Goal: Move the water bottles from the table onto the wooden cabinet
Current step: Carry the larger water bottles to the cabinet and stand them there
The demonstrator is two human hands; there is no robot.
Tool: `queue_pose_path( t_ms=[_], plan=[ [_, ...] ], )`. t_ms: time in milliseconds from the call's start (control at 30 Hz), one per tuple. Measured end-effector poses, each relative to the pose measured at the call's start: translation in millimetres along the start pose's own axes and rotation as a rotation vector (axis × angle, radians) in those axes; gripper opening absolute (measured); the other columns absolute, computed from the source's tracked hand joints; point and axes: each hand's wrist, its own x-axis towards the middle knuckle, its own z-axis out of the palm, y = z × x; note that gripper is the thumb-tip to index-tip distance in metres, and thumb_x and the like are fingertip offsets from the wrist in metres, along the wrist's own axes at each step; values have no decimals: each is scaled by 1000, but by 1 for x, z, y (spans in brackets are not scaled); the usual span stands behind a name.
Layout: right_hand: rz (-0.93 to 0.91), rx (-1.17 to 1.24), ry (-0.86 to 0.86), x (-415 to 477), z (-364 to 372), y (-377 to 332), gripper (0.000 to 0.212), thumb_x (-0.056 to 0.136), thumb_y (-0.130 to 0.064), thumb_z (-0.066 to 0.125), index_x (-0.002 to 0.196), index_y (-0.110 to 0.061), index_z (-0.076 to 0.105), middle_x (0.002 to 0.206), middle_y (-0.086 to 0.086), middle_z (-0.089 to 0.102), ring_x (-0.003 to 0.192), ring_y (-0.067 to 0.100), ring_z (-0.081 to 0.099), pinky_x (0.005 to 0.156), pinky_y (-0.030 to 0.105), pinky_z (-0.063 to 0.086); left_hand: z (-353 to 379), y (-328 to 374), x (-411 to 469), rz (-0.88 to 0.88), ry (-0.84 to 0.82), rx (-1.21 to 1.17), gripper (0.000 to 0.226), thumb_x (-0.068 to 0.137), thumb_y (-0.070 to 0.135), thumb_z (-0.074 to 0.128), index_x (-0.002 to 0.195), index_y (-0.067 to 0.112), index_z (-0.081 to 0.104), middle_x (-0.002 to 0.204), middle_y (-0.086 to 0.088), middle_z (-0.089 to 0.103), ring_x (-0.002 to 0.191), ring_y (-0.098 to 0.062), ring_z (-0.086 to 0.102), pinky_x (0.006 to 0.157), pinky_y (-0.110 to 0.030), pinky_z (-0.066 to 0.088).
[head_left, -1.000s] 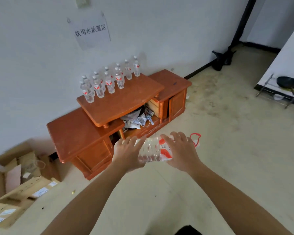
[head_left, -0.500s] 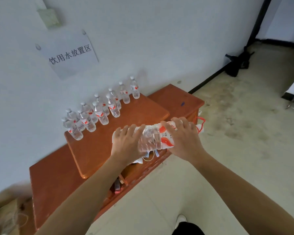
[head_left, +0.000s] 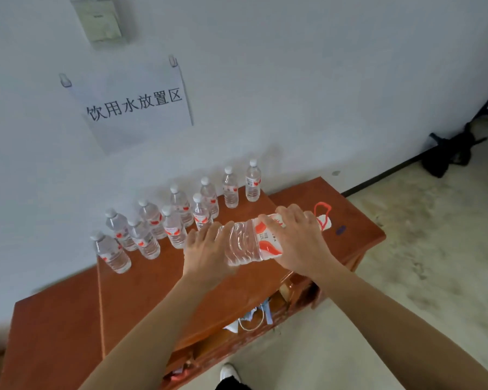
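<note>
holding a large bottle point(head_left: 245, 243) over the wooden cabinet point(head_left: 141, 291)
left hand point(head_left: 206, 249) and right hand point(head_left: 296, 240) are gripping it; small bottles point(head_left: 175, 229) are already standing there, this one isn't.

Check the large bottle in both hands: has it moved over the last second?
Yes. The large bottle went from over the floor in front of the wooden cabinet to above its raised top, close to the standing bottles.

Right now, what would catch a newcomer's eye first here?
The left hand and right hand hold a large water bottle sideways above the wooden cabinet. Behind it, small bottles stand in rows by the wall, under a paper sign.
</note>
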Motion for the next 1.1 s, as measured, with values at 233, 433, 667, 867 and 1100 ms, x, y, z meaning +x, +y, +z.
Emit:
queue_pose_path(
  t_ms=[233, 433, 667, 867, 1100],
  plan=[
    [-4, -9, -93, 98, 19, 27, 98, 66, -45, 90, 145, -33, 35, 141, 9, 52, 130, 36, 50, 100, 55, 49, 37, -30, 99, -18, -78, -68, 101, 65, 75, 66, 149, 36, 25, 149, 7, 42, 141, -22, 37, 116, -50, 28],
    [-77, 29, -198, 160, 55, 74, 96, 73, -44, 86, 148, -35, 26, 148, 8, 44, 137, 36, 43, 109, 56, 41, 79, -22, 163, -38, -128, -110, 101, 67, 78, 63, 149, 34, 24, 149, 6, 43, 140, -22, 38, 118, -51, 25],
    [-258, 36, -285, 226, 110, 143, 100, 67, -37, 91, 147, -33, 32, 146, 9, 47, 136, 38, 44, 108, 58, 39, 135, 23, 223, -277, -210, -215, 105, 69, 76, 63, 154, 30, 23, 156, 6, 37, 145, -21, 32, 119, -46, 24],
    [-425, -10, -345, 272, 145, 165, 93, 76, -26, 86, 150, -32, 30, 152, 9, 40, 142, 40, 33, 113, 59, 31, 192, 48, 252, -481, -314, -326, 99, 68, 66, 74, 149, 33, 27, 153, 12, 41, 142, -17, 36, 113, -38, 38],
    [-506, -129, -356, 282, 157, 137, 92, 82, -27, 82, 154, -26, 25, 156, 11, 32, 146, 41, 25, 117, 61, 23, 231, 40, 243, -604, -330, -495, 95, 66, 59, 79, 145, 36, 31, 150, 14, 42, 141, -15, 37, 109, -37, 40]
  ],
)
